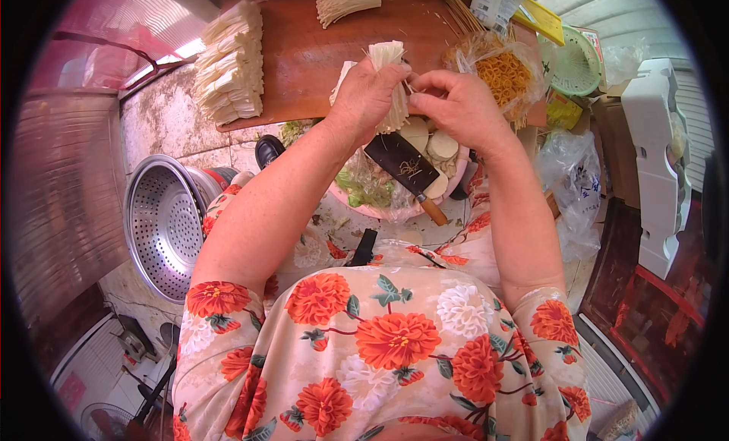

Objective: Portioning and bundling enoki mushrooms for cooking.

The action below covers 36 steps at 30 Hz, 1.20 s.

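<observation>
My left hand (364, 94) grips a bundle of enoki mushrooms (393, 108) upright above the near edge of the wooden board (302, 59). At the bundle's right side, my right hand (458, 102) has its thumb and fingertips pinched on a thin pale strand, too small to identify. Another white piece (342, 79) shows partly behind my left hand. Below both hands, a dark-bladed cleaver (401, 165) with a wooden handle rests across a pink basin (373, 212). Lettuce (361, 190), plastic film and round white slices (441, 145) lie in the basin.
Stacked enoki bundles (230, 65) lie at the board's left, another bundle (347, 2) at its far edge. To the right are a plastic bag of orange rings (504, 76), bamboo skewers (458, 8) and a green basket (575, 62). A steel colander (165, 230) stands left, white foam (655, 168) right.
</observation>
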Motion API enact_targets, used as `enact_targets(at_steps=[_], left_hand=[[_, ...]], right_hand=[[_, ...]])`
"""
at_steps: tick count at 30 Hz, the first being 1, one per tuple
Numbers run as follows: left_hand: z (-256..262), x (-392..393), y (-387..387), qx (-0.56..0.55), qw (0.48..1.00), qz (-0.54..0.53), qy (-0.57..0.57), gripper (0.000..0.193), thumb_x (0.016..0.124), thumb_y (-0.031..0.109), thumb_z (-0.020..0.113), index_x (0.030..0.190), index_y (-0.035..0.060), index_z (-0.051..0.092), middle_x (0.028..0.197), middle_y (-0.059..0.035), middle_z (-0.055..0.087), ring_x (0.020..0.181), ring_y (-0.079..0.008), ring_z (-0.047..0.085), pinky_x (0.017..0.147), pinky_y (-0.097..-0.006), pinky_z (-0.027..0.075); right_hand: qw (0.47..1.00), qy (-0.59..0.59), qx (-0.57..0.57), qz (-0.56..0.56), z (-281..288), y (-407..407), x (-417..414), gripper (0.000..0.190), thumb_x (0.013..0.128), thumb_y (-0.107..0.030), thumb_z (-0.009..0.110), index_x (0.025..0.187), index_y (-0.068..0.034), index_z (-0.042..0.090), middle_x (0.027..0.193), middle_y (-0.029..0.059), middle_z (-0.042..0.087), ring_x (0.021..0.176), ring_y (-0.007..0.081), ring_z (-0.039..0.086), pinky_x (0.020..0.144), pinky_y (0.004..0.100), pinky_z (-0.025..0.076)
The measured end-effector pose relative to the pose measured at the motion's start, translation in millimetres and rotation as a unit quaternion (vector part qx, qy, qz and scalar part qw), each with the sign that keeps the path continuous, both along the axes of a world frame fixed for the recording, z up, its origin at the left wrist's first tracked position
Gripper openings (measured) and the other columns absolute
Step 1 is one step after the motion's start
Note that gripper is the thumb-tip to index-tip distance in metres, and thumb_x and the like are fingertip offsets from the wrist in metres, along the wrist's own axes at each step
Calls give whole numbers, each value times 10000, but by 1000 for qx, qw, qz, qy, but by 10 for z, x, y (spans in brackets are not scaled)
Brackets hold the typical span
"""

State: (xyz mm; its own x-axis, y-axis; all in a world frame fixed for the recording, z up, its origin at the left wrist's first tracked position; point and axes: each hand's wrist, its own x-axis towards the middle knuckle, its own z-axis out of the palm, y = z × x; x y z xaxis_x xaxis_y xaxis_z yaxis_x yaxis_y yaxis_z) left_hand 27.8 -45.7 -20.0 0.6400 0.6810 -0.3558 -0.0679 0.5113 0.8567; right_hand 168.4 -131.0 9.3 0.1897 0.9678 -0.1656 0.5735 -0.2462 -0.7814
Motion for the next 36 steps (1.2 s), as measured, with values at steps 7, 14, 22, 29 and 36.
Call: enact_targets(at_steps=[7, 14, 22, 29, 36], left_hand=[[105, -79, -15, -14, 992, -128, -6, 245, 870, 229, 565, 971, 6, 588, 801, -80, 625, 702, -175, 623, 652, -308, 526], [143, -59, -28, -129, 982, -125, -57, 231, 860, 190, 557, 985, -3, 581, 804, -86, 622, 685, -190, 639, 645, -323, 554], [109, -51, -22, -84, 983, -151, -58, 202, 930, 221, 563, 1003, 33, 572, 786, -39, 581, 670, -146, 585, 651, -313, 534], [83, 12, -101, 348, 903, -215, 135, 222, 905, 125, 568, 1103, 26, 555, 933, -65, 621, 862, -139, 589, 761, -281, 487], [353, -1, -76, 285, 913, -234, 173, 360, 847, 103, 635, 1185, 18, 543, 998, -67, 634, 939, -139, 585, 857, -273, 456]], right_hand=[[987, 134, 67, -65, 135, -33, 188, 340, 810, -135, 681, 1143, -78, 636, 891, 33, 607, 727, 84, 590, 667, 222, 477], [987, 83, 133, -32, 61, -44, 43, 264, 865, -124, 597, 1110, -41, 650, 916, 94, 639, 784, 152, 651, 717, 273, 503], [964, 240, 82, -79, 114, -31, 37, 327, 828, -158, 663, 1121, -16, 640, 919, 68, 645, 740, 113, 629, 699, 271, 506], [979, 187, 21, -78, 136, 2, -41, 339, 762, -230, 751, 1009, -17, 660, 841, 37, 639, 753, 103, 595, 672, 246, 491], [967, 235, 8, -92, 102, -29, 66, 210, 761, -198, 727, 882, -40, 660, 721, -2, 613, 640, 63, 525, 579, 235, 451]])
